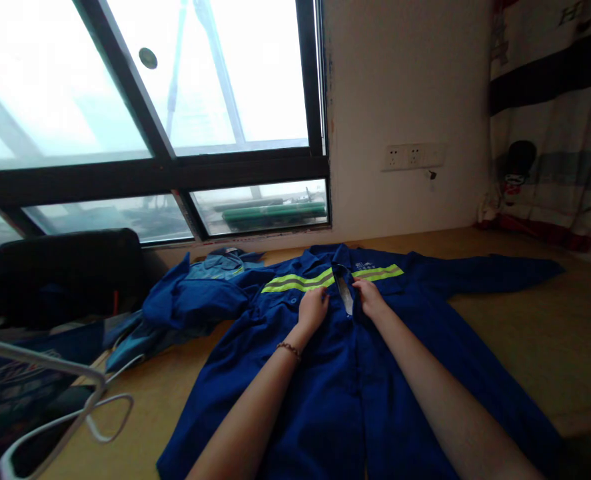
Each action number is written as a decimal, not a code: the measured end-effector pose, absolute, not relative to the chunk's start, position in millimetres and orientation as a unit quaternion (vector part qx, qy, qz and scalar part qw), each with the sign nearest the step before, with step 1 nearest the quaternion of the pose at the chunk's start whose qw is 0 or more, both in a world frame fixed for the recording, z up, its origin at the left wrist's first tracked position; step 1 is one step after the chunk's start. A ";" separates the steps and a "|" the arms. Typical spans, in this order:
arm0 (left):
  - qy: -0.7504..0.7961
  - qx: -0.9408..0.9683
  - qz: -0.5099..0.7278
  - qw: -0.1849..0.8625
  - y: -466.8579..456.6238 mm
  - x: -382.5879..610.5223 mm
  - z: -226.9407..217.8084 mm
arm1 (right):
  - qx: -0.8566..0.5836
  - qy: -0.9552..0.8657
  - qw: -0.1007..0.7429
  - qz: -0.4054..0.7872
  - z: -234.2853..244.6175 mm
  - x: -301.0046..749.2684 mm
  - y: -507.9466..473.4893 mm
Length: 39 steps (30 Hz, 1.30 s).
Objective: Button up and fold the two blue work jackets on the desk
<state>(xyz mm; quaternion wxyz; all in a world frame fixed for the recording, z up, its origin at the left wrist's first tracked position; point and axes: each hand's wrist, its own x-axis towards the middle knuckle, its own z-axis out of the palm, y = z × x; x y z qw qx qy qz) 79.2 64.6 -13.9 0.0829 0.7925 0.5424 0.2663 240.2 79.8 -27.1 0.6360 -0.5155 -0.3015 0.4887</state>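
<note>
A dark blue work jacket [375, 373] with a yellow-green reflective band across the chest lies spread flat on the wooden table [540, 333], collar toward the window. My left hand [314, 308] pinches the left front edge just below the band. Opposite it, across a small gap in the placket, my right hand [370, 297] pinches the right front edge. The fingers of both hands are closed on the cloth. A beaded bracelet sits on my left wrist.
A crumpled pile of more blue clothing [195, 300] lies left of the jacket. A white plastic hanger [60, 413] sticks in at the lower left. A black bag [65, 273] sits by the window. A patterned curtain [555, 120] hangs at the right, beside wall sockets [405, 157].
</note>
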 end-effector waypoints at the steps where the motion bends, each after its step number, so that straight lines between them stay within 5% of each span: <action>1: 0.561 0.777 0.266 0.104 71.1 83.1 -12.7 | -0.506 -0.299 0.639 0.497 -25.7 238.0 78.6; 9: 0.571 0.723 0.335 0.198 100.4 98.2 -21.9 | -0.400 -0.354 0.586 0.610 -16.3 235.2 70.2; 15: 0.400 0.561 0.459 0.560 97.4 93.3 -28.8 | -0.361 -0.342 0.598 0.628 -15.7 230.5 68.4; 18: 0.368 0.513 0.472 0.615 95.3 92.6 -28.2 | -0.379 -0.329 0.600 0.623 -20.8 226.6 67.2; 32: 0.381 0.587 0.499 0.512 92.9 93.2 -29.0 | -0.442 -0.399 0.585 0.551 -28.1 220.9 66.3; 39: 0.434 0.686 0.478 0.337 93.7 94.8 -33.7 | -0.561 -0.553 0.531 0.313 -33.9 212.4 62.1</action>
